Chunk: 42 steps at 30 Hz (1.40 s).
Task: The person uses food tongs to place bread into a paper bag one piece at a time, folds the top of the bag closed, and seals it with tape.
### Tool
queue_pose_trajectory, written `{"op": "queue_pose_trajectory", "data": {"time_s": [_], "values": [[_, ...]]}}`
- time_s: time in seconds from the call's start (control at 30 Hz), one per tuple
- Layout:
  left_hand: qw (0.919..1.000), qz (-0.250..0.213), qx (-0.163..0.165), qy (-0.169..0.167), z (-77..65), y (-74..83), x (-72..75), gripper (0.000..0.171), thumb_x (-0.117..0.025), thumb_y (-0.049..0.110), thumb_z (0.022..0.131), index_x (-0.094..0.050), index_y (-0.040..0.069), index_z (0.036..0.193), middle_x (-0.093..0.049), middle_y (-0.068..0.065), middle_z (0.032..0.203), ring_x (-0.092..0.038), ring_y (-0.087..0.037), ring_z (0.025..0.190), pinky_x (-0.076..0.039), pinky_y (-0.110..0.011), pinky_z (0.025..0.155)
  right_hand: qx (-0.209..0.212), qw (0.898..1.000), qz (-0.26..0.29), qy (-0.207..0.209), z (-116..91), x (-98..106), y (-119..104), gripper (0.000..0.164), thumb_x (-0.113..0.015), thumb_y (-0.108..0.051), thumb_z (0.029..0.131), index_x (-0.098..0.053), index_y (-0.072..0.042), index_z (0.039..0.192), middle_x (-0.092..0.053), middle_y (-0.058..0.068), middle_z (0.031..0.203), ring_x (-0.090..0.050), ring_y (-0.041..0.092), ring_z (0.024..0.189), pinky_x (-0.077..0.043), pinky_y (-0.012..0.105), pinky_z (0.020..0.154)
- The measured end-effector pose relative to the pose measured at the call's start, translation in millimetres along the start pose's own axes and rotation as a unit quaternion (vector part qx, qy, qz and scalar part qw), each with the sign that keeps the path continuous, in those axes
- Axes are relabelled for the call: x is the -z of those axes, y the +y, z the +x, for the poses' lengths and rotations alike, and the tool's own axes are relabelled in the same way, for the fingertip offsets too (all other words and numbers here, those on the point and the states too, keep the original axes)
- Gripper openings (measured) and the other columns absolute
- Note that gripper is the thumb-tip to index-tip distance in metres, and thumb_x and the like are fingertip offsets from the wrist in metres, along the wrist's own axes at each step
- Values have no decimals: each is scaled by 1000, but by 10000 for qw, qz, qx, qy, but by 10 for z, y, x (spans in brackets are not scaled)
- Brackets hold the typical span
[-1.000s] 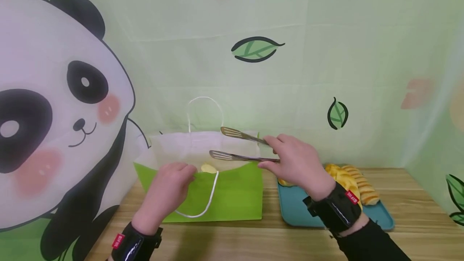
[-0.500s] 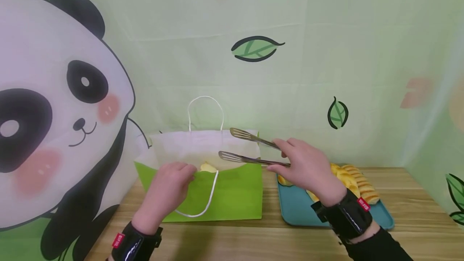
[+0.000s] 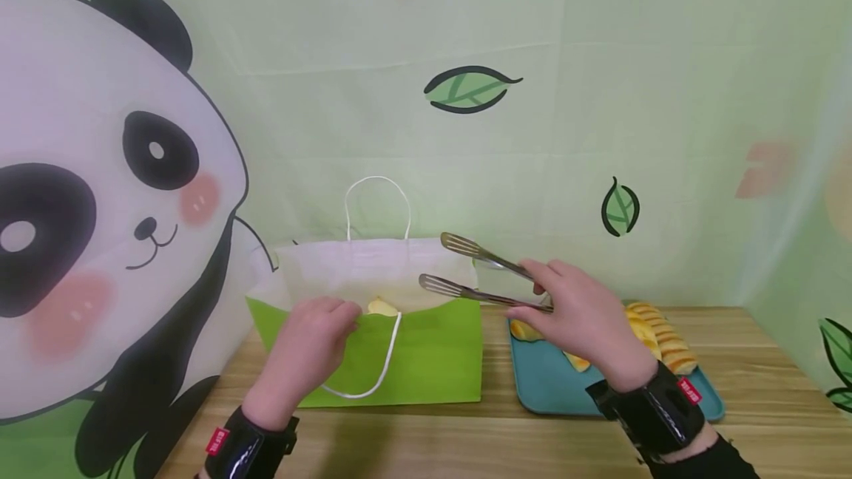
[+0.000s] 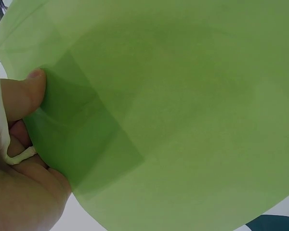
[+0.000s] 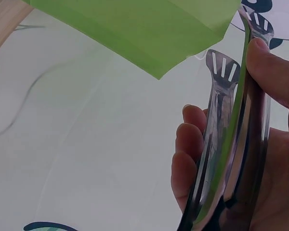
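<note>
Right fingers (image 5: 189, 139) and thumb (image 5: 270, 66) hold metal tongs (image 5: 253, 122) lying between them.

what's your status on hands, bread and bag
Left hand pinches green bag at rim. Right hand holds empty, spread tongs. Bread on tray. No obstruction seen.

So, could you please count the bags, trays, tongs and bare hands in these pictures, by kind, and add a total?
Green bag: 1
Blue tray: 1
Tongs: 1
Hands: 2 (left hand, right hand)
Total: 5
</note>
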State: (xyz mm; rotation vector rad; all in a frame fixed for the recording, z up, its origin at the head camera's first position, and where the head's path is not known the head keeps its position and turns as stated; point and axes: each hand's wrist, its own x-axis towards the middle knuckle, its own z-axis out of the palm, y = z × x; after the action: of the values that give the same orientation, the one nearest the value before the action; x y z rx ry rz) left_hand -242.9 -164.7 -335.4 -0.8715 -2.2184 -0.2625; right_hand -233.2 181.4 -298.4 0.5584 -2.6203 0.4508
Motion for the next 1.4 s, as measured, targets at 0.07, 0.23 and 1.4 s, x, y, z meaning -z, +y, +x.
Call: {"op": "queue_pose_trajectory", "data": {"time_s": [0.07,0.23,1.4], "values": [[10000,-3,2,-4,1,2,0,19,-71,-6,69,-64,9,80,-59,1,67,-55,-15,60,-44,-30,60,-96,9999,25,-41,-22,6,22,63,-68,-51,76,-53,-15,126,-55,-1,85,-47,13,65,-37,25,48],[10000,-30,32,-25,0,11,3,20,-71,-6,69,-64,8,80,-60,1,67,-55,-15,61,-45,-30,61,-227,9997,66,-86,-65,3,83,63,-69,-49,77,-52,-16,128,-55,1,87,-47,14,65,-37,25,46],[10000,-10,65,-26,-13,4,-9,20,-71,-6,69,-64,9,80,-59,2,67,-54,-14,61,-43,-30,61,-714,9973,137,-108,-358,133,459,78,-54,-66,77,-49,-7,129,-53,2,86,-43,14,63,-34,28,48]]}}
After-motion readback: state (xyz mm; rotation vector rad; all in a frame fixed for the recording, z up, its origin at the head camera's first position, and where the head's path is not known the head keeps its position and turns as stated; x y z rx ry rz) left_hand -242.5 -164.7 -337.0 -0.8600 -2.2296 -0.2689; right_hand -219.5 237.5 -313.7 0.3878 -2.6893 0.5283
